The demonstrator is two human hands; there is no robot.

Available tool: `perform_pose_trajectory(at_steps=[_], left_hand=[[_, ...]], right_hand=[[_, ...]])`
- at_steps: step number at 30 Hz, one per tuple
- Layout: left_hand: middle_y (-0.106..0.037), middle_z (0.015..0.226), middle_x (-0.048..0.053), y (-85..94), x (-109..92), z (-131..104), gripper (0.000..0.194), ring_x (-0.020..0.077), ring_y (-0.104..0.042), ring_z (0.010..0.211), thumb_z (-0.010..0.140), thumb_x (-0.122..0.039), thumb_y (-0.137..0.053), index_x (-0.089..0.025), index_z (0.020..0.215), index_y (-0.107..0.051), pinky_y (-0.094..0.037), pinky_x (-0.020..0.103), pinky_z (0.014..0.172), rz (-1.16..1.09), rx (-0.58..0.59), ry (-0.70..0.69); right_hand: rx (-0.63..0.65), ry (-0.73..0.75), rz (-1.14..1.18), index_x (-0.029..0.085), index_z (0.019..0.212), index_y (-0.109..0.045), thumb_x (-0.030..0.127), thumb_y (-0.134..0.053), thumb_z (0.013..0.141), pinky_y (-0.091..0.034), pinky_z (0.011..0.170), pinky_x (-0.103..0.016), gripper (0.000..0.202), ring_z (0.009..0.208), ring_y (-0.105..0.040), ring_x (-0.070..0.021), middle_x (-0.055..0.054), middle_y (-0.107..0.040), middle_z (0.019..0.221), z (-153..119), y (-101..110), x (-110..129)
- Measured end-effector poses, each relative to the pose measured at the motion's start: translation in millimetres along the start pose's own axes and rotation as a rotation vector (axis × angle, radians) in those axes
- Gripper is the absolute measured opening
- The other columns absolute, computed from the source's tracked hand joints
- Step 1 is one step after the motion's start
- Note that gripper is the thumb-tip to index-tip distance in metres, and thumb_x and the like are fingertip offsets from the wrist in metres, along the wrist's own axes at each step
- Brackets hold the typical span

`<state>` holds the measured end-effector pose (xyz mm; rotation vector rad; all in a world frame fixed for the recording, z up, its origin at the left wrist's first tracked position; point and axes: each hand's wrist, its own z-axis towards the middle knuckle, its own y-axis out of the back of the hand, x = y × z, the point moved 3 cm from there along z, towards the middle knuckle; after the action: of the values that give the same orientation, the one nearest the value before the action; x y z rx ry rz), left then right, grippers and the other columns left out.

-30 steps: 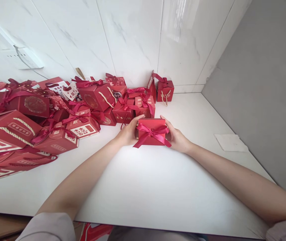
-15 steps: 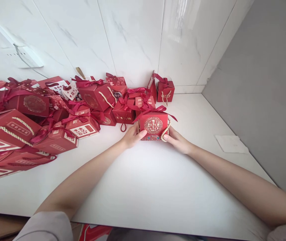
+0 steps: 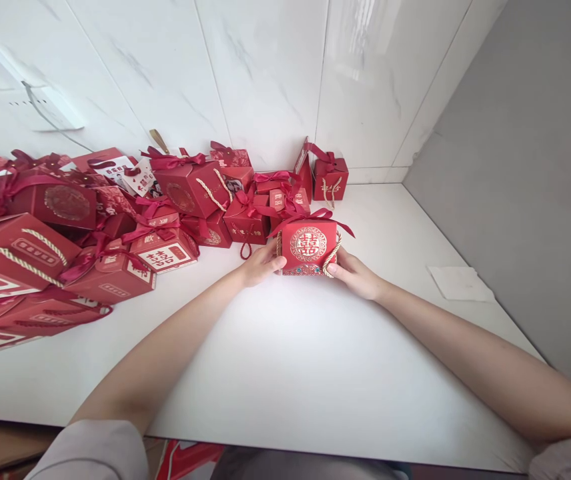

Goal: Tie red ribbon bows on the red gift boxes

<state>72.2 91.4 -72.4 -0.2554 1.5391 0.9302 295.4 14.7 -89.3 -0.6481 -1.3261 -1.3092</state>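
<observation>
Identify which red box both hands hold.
The red box in front of the pile, gold emblem showing; only it is between left hand and right hand.

Soft, bright light leaves glare on the tiled wall (image 3: pixel 265 73).

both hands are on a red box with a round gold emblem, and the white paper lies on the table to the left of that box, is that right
Not quite: the head view shows the white paper on the table to the right of the red box, not the left. The rest stands: the left hand and right hand are on it.
</observation>
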Motion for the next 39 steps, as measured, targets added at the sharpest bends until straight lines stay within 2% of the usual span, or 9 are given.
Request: perform_pose_trajectory(at_steps=[9, 17, 24, 27, 29, 32, 35, 39], left_hand=[[-0.069, 0.094, 0.011, -0.2, 9.1, 1.7, 0.081, 0.0197, -0.063, 0.070, 0.078, -0.075, -0.055, -0.015, 0.133, -0.050, -0.053, 0.036, 0.072, -0.056, -0.007, -0.106], [-0.069, 0.095, 0.011, 0.8, 15.9, 1.1, 0.081, 0.0207, -0.064, 0.071, 0.081, -0.072, -0.055, -0.015, 0.138, -0.047, -0.052, 0.038, 0.076, -0.069, 0.000, -0.117], [-0.071, 0.096, 0.011, 1.3, 11.5, 0.9, 0.081, 0.0220, -0.065, 0.074, 0.078, -0.070, -0.060, -0.015, 0.137, -0.050, -0.051, 0.039, 0.081, -0.092, -0.010, -0.089], [-0.072, 0.102, 0.012, 3.6, 12.3, -0.1, 0.077, 0.0254, -0.067, 0.086, 0.075, -0.066, -0.066, -0.015, 0.132, -0.056, -0.049, 0.040, 0.089, -0.165, -0.037, -0.041], [-0.073, 0.104, 0.012, 3.9, 16.1, -1.1, 0.073, 0.0272, -0.067, 0.092, 0.073, -0.066, -0.067, -0.015, 0.125, -0.062, -0.050, 0.039, 0.088, -0.251, -0.056, 0.005], [-0.075, 0.092, 0.012, -1.6, 22.2, -2.4, 0.070, 0.0278, -0.069, 0.083, 0.079, -0.072, -0.050, -0.012, 0.107, -0.070, -0.052, 0.039, 0.078, -0.338, -0.060, 0.056], [-0.075, 0.083, 0.011, -10.1, 23.5, -2.4, 0.074, 0.0288, -0.070, 0.085, 0.083, -0.073, -0.033, -0.013, 0.098, -0.073, -0.053, 0.040, 0.079, -0.434, -0.096, 0.072], [-0.077, 0.099, 0.009, -15.6, 19.5, 0.0, 0.067, 0.0317, -0.067, 0.105, 0.080, -0.071, -0.047, -0.015, 0.106, -0.072, -0.050, 0.042, 0.094, -0.547, -0.111, 0.109]], right_hand=[[0.025, 0.012, 0.007, 0.020, 0.144, -0.035, 0.063, -0.052, 0.090, -0.040, 0.110, -0.049, 0.071, 0.129, -0.052, -0.0329, -0.015, -0.047, 0.150, 0.2, 0.4, -5.4], [0.029, 0.006, 0.051, 0.021, 0.143, -0.037, 0.063, -0.054, 0.090, -0.038, 0.112, -0.050, 0.070, 0.129, -0.052, -0.0322, -0.015, -0.046, 0.151, -0.5, -1.1, -3.7], [0.027, 0.007, 0.045, 0.020, 0.144, -0.036, 0.063, -0.055, 0.089, -0.039, 0.112, -0.050, 0.072, 0.129, -0.052, -0.0319, -0.015, -0.046, 0.151, -0.3, -0.1, -4.0], [0.032, 0.033, 0.045, 0.021, 0.148, -0.034, 0.063, -0.053, 0.090, -0.038, 0.113, -0.049, 0.074, 0.135, -0.048, -0.0317, -0.013, -0.044, 0.153, -0.6, 0.3, -3.9], [0.015, 0.062, 0.058, 0.024, 0.150, -0.034, 0.064, -0.046, 0.093, -0.033, 0.117, -0.048, 0.070, 0.140, -0.041, -0.0300, -0.010, -0.042, 0.155, -0.6, 1.1, -3.8], [-0.006, 0.074, 0.084, 0.029, 0.148, -0.040, 0.060, -0.037, 0.099, -0.027, 0.121, -0.047, 0.058, 0.144, -0.037, -0.0267, -0.004, -0.043, 0.155, -0.6, 1.4, -4.1], [0.034, 0.090, 0.060, 0.030, 0.143, -0.047, 0.054, -0.042, 0.099, -0.031, 0.119, -0.046, 0.050, 0.140, -0.043, -0.0269, -0.003, -0.050, 0.150, -2.1, -0.2, -2.2], [0.123, 0.124, 0.058, 0.027, 0.136, -0.055, 0.055, -0.050, 0.095, -0.042, 0.112, -0.048, 0.050, 0.132, -0.053, -0.0305, -0.007, -0.058, 0.142, -6.6, -2.9, 3.1]])
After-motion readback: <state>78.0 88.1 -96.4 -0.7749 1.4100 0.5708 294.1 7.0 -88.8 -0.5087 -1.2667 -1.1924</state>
